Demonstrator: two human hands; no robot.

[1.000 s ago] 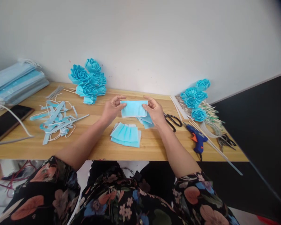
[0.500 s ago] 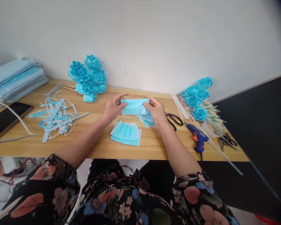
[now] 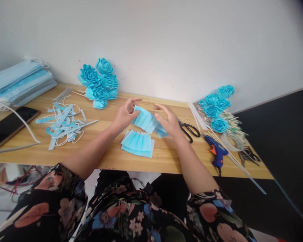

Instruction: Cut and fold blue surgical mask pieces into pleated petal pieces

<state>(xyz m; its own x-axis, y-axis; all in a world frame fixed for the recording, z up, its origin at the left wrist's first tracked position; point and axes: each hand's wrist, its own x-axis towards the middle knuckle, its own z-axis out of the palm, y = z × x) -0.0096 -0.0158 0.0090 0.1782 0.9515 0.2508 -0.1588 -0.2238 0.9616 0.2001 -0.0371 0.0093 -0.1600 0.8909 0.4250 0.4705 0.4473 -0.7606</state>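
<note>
My left hand (image 3: 125, 116) pinches the upper left corner of a light blue pleated mask piece (image 3: 144, 120), which hangs tilted down to the right. My right hand (image 3: 169, 122) is off that piece, fingers apart, just beyond its right edge. Below my right hand more blue mask fabric (image 3: 162, 132) shows, partly covered by the hand and the held piece. Nearer to me, a small stack of blue and white mask pieces (image 3: 137, 144) lies flat on the wooden table (image 3: 108, 154).
Left are cut strips and ear loops (image 3: 65, 126), a phone (image 3: 12, 124) and stacked masks (image 3: 25, 82). Blue fabric roses (image 3: 99, 82) stand behind, with more roses (image 3: 214, 104) at right. Black-handled scissors (image 3: 190, 131), a blue glue gun (image 3: 218, 153) and small scissors (image 3: 247, 155) lie rightward.
The blue piece was stretched level between both hands. My right hand has let go of it, its fingers now spread, and the piece has tipped down on the right.
</note>
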